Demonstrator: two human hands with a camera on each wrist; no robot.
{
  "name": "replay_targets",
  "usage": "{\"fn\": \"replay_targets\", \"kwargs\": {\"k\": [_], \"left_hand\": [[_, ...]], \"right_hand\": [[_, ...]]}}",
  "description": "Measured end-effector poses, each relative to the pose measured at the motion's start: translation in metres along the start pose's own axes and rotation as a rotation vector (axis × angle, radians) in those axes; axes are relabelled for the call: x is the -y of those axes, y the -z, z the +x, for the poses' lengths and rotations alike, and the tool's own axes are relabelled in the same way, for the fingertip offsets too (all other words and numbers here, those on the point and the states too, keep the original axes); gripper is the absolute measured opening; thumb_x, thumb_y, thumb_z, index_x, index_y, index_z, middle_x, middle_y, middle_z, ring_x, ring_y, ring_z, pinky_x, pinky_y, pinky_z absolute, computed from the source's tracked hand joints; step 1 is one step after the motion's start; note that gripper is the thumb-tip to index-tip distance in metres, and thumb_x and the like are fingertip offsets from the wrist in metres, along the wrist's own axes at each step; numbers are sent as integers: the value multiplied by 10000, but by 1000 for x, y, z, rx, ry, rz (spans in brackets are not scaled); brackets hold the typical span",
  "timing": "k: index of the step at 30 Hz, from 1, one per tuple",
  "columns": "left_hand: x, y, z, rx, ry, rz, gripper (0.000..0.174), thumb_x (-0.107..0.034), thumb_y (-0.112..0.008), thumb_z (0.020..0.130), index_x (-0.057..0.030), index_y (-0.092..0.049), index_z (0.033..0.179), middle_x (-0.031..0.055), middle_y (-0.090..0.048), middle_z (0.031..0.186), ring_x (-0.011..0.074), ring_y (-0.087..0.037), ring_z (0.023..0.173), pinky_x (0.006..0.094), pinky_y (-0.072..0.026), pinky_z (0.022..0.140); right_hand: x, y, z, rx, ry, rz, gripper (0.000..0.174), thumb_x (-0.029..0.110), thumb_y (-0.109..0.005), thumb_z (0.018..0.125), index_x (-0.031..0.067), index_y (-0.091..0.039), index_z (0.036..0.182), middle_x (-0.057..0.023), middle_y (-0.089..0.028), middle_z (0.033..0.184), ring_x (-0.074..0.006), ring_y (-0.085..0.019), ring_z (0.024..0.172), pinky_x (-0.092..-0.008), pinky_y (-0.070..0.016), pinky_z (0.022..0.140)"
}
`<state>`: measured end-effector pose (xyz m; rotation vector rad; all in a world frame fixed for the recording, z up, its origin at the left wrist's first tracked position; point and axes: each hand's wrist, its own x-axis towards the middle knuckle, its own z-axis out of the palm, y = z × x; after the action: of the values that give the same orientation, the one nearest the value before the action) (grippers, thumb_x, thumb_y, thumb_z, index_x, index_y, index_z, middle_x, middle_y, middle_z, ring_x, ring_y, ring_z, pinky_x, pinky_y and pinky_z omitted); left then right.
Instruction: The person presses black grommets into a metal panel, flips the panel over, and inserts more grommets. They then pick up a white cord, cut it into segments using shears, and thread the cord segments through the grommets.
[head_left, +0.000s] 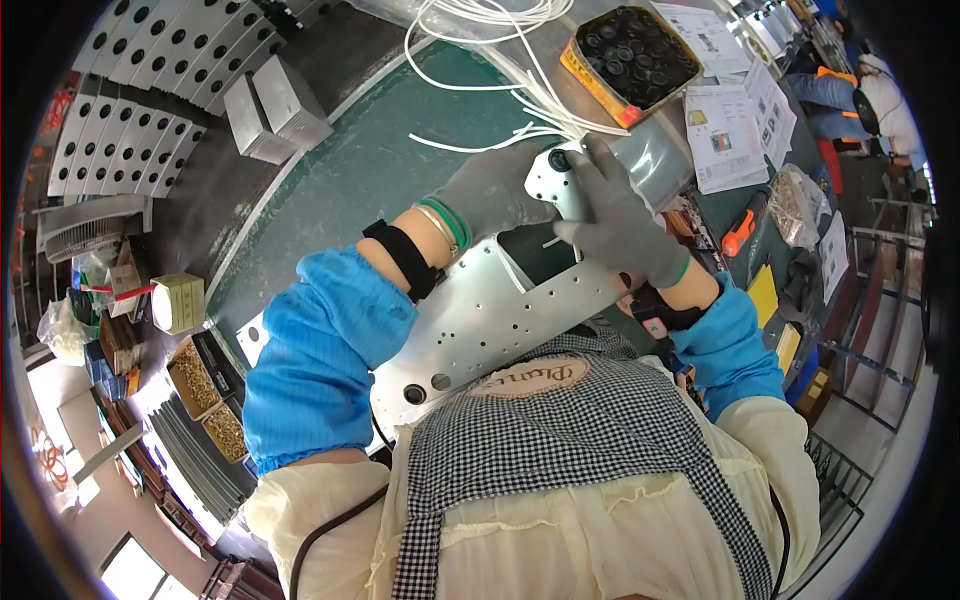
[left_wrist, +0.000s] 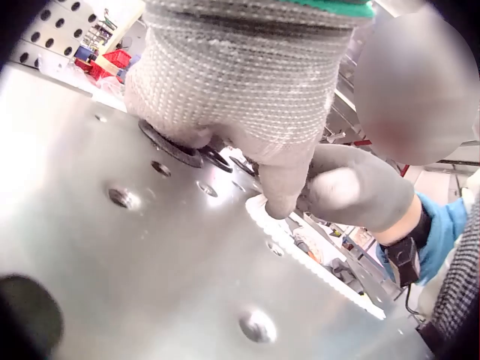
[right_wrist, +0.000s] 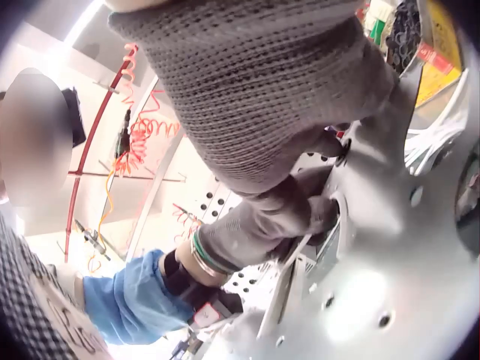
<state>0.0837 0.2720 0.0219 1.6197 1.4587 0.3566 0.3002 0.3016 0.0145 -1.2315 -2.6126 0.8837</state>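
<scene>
A bent sheet-metal panel point(head_left: 500, 315) with many holes lies across the person's lap and the table edge. The gloved left hand point(head_left: 495, 195) grips its far end, fingers bent against the metal. Black rubber grommets point(left_wrist: 174, 144) show right under those fingers in the left wrist view. The gloved right hand point(head_left: 630, 225) curls over the same raised end, thumb on the near side. In the right wrist view a black grommet point(right_wrist: 343, 153) sits at its fingertips. Another grommet point(head_left: 558, 160) shows in the panel's end between the hands. Part of the left hand is hidden behind the metal.
A yellow box point(head_left: 575, 65) of black rubber grommets stands beyond the hands, beside white tubing point(head_left: 480, 90). Printed sheets point(head_left: 725, 135) and an orange-handled tool point(head_left: 740, 232) lie to the right. Perforated metal panels point(head_left: 120, 150) stand at the left behind grey blocks point(head_left: 285, 105).
</scene>
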Motion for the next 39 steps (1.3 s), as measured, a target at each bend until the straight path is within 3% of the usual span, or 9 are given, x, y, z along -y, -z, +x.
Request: {"fn": "replay_targets", "kwargs": {"k": [8, 14, 18, 20, 23, 26, 29, 32, 39], "left_hand": [[-1, -2, 5, 3, 59, 97, 825, -344, -770, 792, -63, -453, 1501, 254, -663, 1247, 387, -651, 1149, 425, -515, 993], [-2, -3, 2, -18, 73, 32, 762, -316, -780, 775, -74, -510, 1445, 225, -684, 1192, 364, -681, 1079, 409, -543, 934], [8, -9, 4, -107, -20, 79, 740, -279, -786, 770, -87, -525, 1435, 209, -701, 1148, 343, -704, 1020, 398, -562, 891], [5, -5, 3, -41, 30, 65, 803, -356, -776, 795, -59, -472, 1476, 233, -661, 1235, 362, -648, 1146, 413, -512, 985], [-3, 2, 0, 9, 49, 51, 840, -394, -771, 812, -43, -441, 1499, 242, -634, 1298, 370, -617, 1218, 418, -486, 1036], [-9, 6, -4, 50, 64, -29, 842, -386, -777, 814, -43, -436, 1503, 241, -621, 1329, 370, -605, 1239, 413, -477, 1052], [-5, 3, -2, 27, 79, -22, 836, -367, -783, 813, -52, -438, 1506, 239, -615, 1344, 367, -596, 1257, 406, -467, 1068], [1, 0, 0, 20, 83, -48, 834, -351, -788, 806, -62, -442, 1508, 234, -617, 1345, 362, -592, 1264, 399, -462, 1078], [-2, 2, -2, 27, 116, -62, 813, -323, -796, 794, -67, -464, 1491, 222, -624, 1339, 355, -604, 1246, 398, -472, 1065]], "right_hand": [[10, -13, -3, 72, 13, -384, 955, 258, -795, 760, 33, -304, 1547, -285, -265, 1584, -470, -300, 1457, -536, -358, 1162], [2, 1, -2, 103, 43, -115, 959, 223, -785, 769, 56, -281, 1568, -262, -204, 1623, -484, -246, 1486, -543, -342, 1173], [14, -5, -3, 168, -4, -376, 976, 243, -787, 779, 66, -260, 1581, -255, -177, 1636, -489, -212, 1501, -541, -334, 1183], [14, -1, -2, 199, 9, -389, 985, 259, -788, 784, 65, -251, 1585, -247, -177, 1638, -486, -206, 1505, -539, -337, 1183], [9, 3, 3, 227, 30, -321, 980, 264, -783, 789, 44, -249, 1581, -238, -202, 1634, -496, -222, 1495, -542, -340, 1183], [-17, 12, 5, 165, 66, 208, 982, 270, -791, 780, 48, -260, 1575, -230, -230, 1628, -508, -242, 1482, -542, -336, 1187], [-8, 15, 0, 160, 63, 113, 976, 284, -797, 770, 39, -285, 1563, -259, -243, 1616, -516, -249, 1477, -547, -338, 1182], [1, 0, -10, 115, 103, -247, 966, 282, -794, 766, 39, -299, 1559, -280, -223, 1616, -520, -239, 1481, -553, -346, 1170], [15, 1, -10, 149, 59, -345, 839, 194, -764, 790, 54, -364, 1514, -269, -248, 1596, -513, -273, 1461, -547, -336, 1173]]}}
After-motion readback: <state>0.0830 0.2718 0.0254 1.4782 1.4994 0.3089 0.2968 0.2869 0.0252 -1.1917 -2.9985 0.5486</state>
